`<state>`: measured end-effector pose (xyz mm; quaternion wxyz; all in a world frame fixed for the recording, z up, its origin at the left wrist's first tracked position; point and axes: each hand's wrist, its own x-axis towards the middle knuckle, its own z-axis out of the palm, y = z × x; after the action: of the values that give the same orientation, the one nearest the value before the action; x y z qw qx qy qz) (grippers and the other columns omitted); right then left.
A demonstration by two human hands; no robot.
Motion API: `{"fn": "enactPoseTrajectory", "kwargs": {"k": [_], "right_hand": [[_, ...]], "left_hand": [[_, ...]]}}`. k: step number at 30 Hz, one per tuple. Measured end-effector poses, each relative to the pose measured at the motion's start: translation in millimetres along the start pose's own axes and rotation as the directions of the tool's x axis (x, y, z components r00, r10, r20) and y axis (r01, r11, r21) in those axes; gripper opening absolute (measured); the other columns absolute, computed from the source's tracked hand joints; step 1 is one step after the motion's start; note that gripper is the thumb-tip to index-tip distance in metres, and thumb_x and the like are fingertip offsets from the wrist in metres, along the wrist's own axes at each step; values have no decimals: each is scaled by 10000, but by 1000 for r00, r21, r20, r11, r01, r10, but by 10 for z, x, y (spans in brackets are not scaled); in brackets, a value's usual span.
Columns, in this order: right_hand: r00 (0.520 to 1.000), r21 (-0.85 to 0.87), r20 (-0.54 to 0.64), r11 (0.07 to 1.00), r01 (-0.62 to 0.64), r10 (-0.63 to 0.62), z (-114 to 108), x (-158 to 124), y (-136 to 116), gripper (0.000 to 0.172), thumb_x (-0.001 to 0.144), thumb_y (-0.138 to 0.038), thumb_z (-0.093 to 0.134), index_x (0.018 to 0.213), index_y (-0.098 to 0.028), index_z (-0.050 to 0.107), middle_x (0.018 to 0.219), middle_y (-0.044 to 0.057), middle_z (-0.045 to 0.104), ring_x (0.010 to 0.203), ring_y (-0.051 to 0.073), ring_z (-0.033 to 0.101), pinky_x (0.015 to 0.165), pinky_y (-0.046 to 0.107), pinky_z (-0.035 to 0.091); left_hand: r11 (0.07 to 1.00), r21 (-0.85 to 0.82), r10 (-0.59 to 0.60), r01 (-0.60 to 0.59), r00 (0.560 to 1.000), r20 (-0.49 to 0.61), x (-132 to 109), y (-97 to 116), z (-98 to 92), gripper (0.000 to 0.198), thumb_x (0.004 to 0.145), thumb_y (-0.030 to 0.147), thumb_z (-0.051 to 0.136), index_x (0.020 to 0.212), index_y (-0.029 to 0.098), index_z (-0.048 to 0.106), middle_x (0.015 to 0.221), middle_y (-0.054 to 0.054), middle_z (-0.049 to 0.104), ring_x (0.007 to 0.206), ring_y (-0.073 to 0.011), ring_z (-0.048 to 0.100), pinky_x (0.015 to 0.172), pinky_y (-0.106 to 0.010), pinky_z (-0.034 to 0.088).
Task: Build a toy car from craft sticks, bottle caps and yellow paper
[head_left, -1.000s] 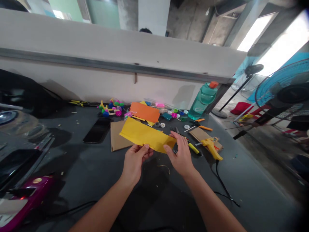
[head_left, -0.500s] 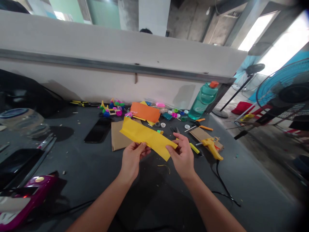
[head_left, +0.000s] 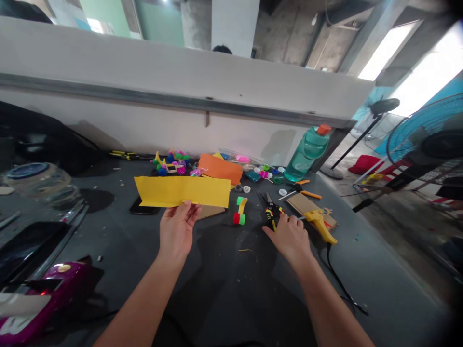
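My left hand [head_left: 177, 230] is closed in a pinch on the lower edge of a long strip of yellow paper [head_left: 184, 190]. The strip is held up above the table, with a crease near its left end. My right hand [head_left: 291, 236] lies over the handles of black-and-yellow scissors [head_left: 268, 200], thumb spread away from the fingers. Its fingertips are partly hidden, so a grip on the scissors does not show. Between the hands stands a small piece [head_left: 240, 212] made of red, green and yellow parts. Behind the strip lies cardboard [head_left: 210, 212].
A yellow glue gun [head_left: 320, 226] with a black cord rests on cardboard at right, near orange-handled scissors [head_left: 311, 194]. Behind are orange paper [head_left: 220, 168], bottle caps and a teal bottle [head_left: 306, 154]. At left are a phone [head_left: 142, 206], clear jar [head_left: 38, 180] and magenta device [head_left: 54, 294].
My right hand has let go of the yellow paper and moved right and down to the black-and-yellow scissors. My left hand has carried the strip left and levelled it, uncovering the small coloured piece.
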<state>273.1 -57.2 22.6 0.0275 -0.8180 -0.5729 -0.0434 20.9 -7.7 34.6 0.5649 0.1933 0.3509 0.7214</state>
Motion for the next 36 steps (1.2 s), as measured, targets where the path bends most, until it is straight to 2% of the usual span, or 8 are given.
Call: {"fn": "enactPoseTrajectory", "kwargs": {"k": [13, 20, 26, 28, 29, 31, 33, 36], "right_hand": [[995, -44, 35, 995, -93, 95, 55, 203, 64, 593, 738, -564, 565, 1129, -121, 517, 1118, 197, 552, 1110, 389, 481, 840, 495, 403], [974, -17, 114, 981, -194, 195, 104, 248, -51, 739, 602, -529, 637, 1116, -9, 532, 1125, 258, 537, 1079, 413, 499, 819, 458, 433], [948, 195, 311, 973, -125, 59, -80, 217, 49, 453, 654, -457, 545, 883, -74, 626, 972, 227, 626, 989, 382, 573, 800, 428, 441], [927, 393, 375, 904, -166, 7, -222, 86, 100, 383, 698, -460, 460, 835, -132, 604, 876, 160, 650, 914, 321, 617, 729, 383, 477], [916, 552, 399, 807, -208, -37, -297, -14, 110, 370, 709, -457, 427, 844, -152, 587, 870, 139, 649, 902, 297, 625, 701, 362, 492], [896, 835, 420, 448, -320, -143, -429, -264, 79, 391, 691, -460, 407, 928, -181, 545, 943, 122, 638, 921, 261, 628, 697, 347, 520], [834, 884, 464, 219, -414, -299, -506, -533, -39, 419, 630, -424, 465, 973, -191, 520, 918, 100, 627, 838, 231, 638, 716, 362, 531], [734, 846, 519, 141, -515, -437, -497, -834, -355, 406, 547, -342, 538, 923, -195, 497, 763, 12, 575, 630, 147, 585, 602, 300, 511]], "left_hand": [[990, -78, -125, 121, 991, -47, 10, 85, -25, 91, 718, 67, 669, 795, 93, 629, 729, -72, 683, 672, -140, 673, 625, -225, 550], [986, -110, -133, 126, 990, -53, 38, 48, -85, 128, 723, 80, 686, 832, 117, 630, 753, -50, 678, 681, -115, 659, 618, -203, 535], [985, -116, -138, 127, 986, -95, 12, 79, -68, 98, 732, 64, 675, 800, 119, 631, 754, -47, 662, 684, -107, 644, 615, -199, 531], [985, -114, -139, 126, 983, -116, -1, 96, -55, 85, 731, 63, 671, 785, 115, 630, 747, -45, 659, 678, -107, 642, 616, -203, 531], [985, -117, -140, 125, 981, -132, -7, 103, -49, 83, 728, 61, 672, 774, 113, 627, 741, -44, 658, 671, -107, 641, 614, -205, 530], [985, -124, -138, 119, 977, -162, -17, 108, -39, 89, 720, 61, 677, 764, 115, 622, 731, -41, 658, 655, -107, 637, 605, -210, 526], [986, -122, -133, 112, 975, -178, -27, 103, -33, 99, 718, 67, 683, 776, 120, 623, 727, -39, 659, 649, -108, 636, 601, -214, 522], [988, -116, -124, 104, 977, -176, -41, 85, -25, 107, 714, 76, 686, 789, 124, 627, 727, -34, 661, 651, -110, 636, 601, -220, 515]]}}
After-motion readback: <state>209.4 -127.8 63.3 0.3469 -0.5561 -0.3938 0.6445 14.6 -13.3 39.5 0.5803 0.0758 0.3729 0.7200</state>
